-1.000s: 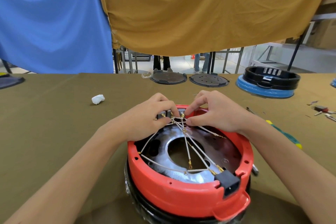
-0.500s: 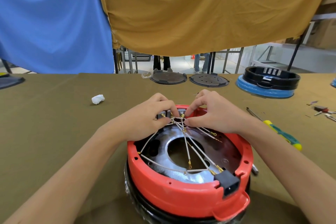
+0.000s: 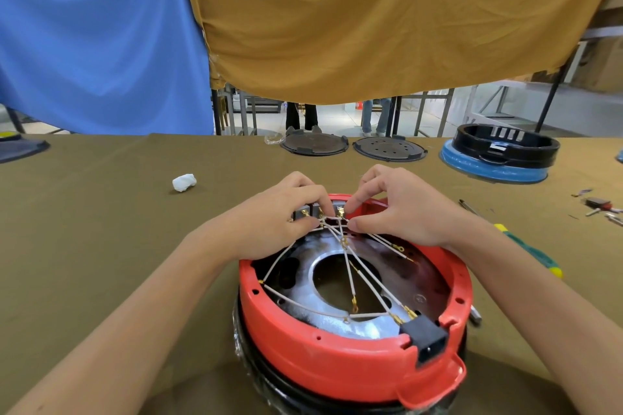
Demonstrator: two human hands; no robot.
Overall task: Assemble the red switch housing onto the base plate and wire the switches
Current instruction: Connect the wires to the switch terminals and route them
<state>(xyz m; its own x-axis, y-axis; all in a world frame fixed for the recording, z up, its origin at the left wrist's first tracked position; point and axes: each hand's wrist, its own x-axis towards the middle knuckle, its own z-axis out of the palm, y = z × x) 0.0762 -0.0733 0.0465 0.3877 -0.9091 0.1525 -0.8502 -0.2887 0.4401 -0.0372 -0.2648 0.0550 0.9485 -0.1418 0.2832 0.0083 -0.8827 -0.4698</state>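
Both hands at far rim of red switch housing (image 3: 340, 367). Left hand (image 3: 279, 219) pinches white wires (image 3: 350, 273), steadying them; right hand (image 3: 397, 209) pinches a brass terminal (image 3: 340, 211), probably seating it on the switches (image 3: 308, 212).

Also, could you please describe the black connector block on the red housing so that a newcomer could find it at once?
Start at the red housing, the big ring in front of the person. Follow its rim to the near right side, just above the loop handle. The connector block sits in a notch there: the only black boxy part on the rim, with white wires running to it.
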